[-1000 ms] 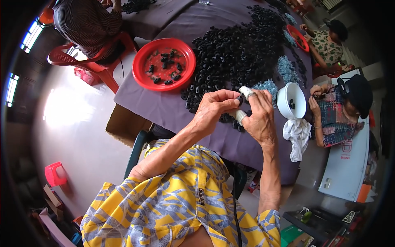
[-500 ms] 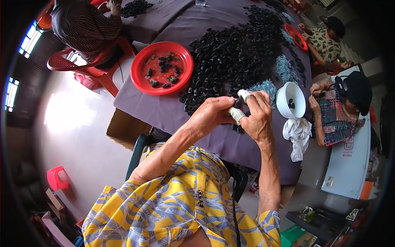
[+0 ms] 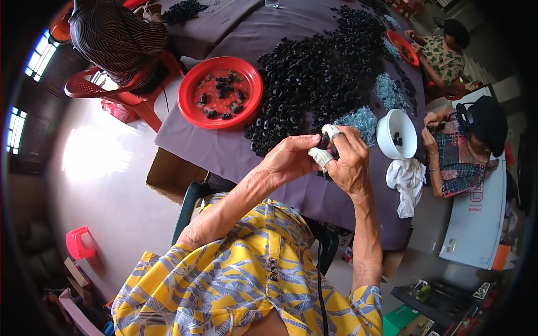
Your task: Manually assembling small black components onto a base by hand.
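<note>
Between my two hands, over the near edge of the table, is a small black plastic part. My left hand is closed on it from the left, thumb on top. From the other side my right hand pinches the same part; its thumb and forefinger wear white cloth finger covers. My fingers hide much of the part. Just beyond my hands spreads a large heap of similar black parts. A small pile of pale blue clear bits lies beyond my right hand.
On the purple tablecloth stand a red basin with several black parts and a white bowl with a few. A white cloth hangs over the right edge. Other people sit around, including one at right and one at far left.
Both hands stay together on the black part, with only slight shifts of the fingers. The view has moved very little.
</note>
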Demonstrator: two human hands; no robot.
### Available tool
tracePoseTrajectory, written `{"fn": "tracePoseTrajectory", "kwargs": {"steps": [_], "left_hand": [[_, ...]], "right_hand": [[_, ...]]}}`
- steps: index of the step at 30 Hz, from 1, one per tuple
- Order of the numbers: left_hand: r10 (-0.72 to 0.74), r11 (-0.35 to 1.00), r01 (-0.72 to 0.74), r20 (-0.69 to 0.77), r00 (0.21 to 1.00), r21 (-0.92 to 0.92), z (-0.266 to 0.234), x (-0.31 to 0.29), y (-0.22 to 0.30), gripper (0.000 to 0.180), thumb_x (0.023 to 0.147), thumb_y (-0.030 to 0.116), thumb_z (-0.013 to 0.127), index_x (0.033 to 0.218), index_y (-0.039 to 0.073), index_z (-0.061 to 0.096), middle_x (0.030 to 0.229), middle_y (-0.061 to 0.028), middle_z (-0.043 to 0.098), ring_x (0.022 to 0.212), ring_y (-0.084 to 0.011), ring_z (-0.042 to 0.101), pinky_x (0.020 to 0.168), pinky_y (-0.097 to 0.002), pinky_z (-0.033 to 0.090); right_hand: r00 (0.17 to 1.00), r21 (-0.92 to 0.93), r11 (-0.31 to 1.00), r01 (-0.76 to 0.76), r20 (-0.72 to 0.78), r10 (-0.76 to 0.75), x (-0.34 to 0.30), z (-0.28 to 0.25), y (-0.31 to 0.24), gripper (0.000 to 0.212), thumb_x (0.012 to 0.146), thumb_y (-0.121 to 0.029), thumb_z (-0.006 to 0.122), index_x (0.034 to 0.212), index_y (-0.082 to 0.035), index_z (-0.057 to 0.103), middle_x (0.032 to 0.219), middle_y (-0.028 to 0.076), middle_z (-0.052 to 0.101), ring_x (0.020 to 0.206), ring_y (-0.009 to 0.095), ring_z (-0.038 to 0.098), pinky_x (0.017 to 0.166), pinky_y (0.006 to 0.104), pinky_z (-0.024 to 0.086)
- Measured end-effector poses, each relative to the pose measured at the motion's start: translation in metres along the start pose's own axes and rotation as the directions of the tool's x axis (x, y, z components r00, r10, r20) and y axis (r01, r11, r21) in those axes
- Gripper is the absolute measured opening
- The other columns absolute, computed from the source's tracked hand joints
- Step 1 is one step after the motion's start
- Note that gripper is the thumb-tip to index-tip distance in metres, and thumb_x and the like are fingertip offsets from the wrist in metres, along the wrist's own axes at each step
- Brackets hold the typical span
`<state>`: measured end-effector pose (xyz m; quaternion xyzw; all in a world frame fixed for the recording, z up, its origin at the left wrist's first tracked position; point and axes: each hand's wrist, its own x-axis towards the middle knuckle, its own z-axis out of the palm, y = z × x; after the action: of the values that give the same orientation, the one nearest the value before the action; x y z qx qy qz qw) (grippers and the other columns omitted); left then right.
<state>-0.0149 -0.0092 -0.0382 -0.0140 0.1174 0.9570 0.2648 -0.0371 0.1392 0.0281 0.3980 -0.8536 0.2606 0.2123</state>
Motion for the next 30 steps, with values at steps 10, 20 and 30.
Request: {"fn": "tracePoseTrajectory", "kwargs": {"steps": [10, 20, 30], "left_hand": [[-0.016, 0.998, 0.015, -0.019, 1.000, -0.054, 0.003, 0.000, -0.004, 0.021, 0.089, 0.014, 0.058, 0.103, -0.001, 0.059, 0.099, -0.0085, 0.061, 0.093, -0.0205, 0.060, 0.087, -0.0416, 0.049], [-0.015, 1.000, 0.016, 0.061, 0.998, -0.019, 0.003, 0.000, -0.002, 0.023, 0.090, 0.019, 0.057, 0.103, 0.001, 0.060, 0.096, -0.0062, 0.062, 0.091, -0.0175, 0.060, 0.083, -0.0380, 0.049], [-0.028, 1.000, 0.028, 0.011, 1.000, -0.001, 0.002, -0.001, -0.002, 0.021, 0.090, 0.021, 0.057, 0.101, 0.003, 0.061, 0.092, -0.0046, 0.062, 0.088, -0.0153, 0.059, 0.082, -0.0354, 0.047]], "right_hand": [[0.998, 0.061, 0.996, 0.058, -0.008, -0.058, -0.004, 0.003, 0.004, 0.035, 0.064, -0.012, 0.076, 0.092, 0.003, 0.060, 0.087, 0.013, 0.060, 0.078, 0.030, 0.058, 0.070, 0.0381, 0.049], [0.998, 0.077, 0.995, -0.064, -0.014, 0.065, -0.007, 0.004, 0.002, 0.042, 0.066, -0.016, 0.077, 0.099, 0.001, 0.059, 0.083, 0.010, 0.060, 0.076, 0.027, 0.058, 0.070, 0.0354, 0.047], [0.988, 0.075, 0.994, -0.080, -0.125, 0.089, -0.016, 0.011, -0.001, 0.042, 0.068, -0.016, 0.077, 0.102, 0.001, 0.060, 0.095, 0.013, 0.061, 0.084, 0.029, 0.059, 0.073, 0.0360, 0.050]]}}
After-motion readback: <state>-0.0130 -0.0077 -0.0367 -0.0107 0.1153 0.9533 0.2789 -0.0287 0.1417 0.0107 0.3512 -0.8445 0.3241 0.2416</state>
